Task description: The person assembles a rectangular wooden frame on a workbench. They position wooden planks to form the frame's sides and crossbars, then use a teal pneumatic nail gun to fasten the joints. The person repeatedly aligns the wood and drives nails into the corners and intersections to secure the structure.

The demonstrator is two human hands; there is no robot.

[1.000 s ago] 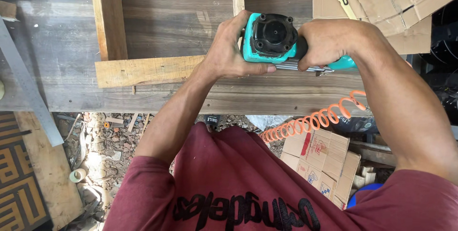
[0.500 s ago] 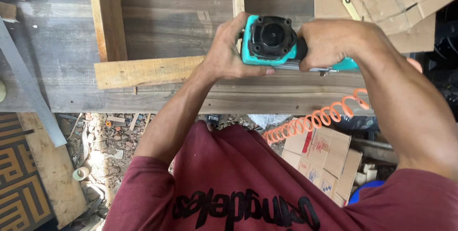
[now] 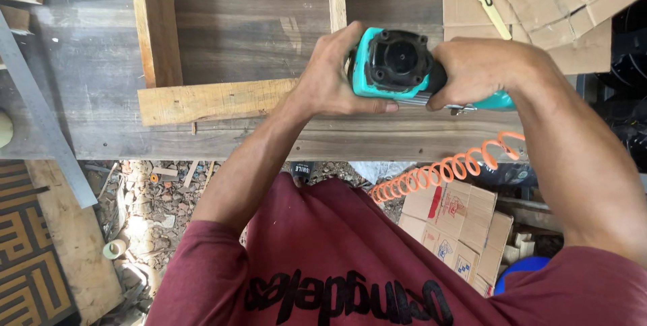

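At the far left, a grey metal strip [image 3: 40,117] is laid slantwise across the edge of the wooden bench [image 3: 269,141]. A pale wooden frame [image 3: 202,100] is set on the bench, its short near piece lying crosswise. The left hand [image 3: 330,80] is pressed against the left side of the teal nail gun [image 3: 397,63], fingers curved over it and thumb stretched along its near edge. The gun is held upright over the frame, near the middle of the bench. The right hand [image 3: 482,70] is wrapped tightly round its handle. An orange coiled hose [image 3: 438,171] is seen trailing down from the handle, above cardboard boxes [image 3: 458,225]. Flattened cardboard [image 3: 552,3] is piled at the far right.
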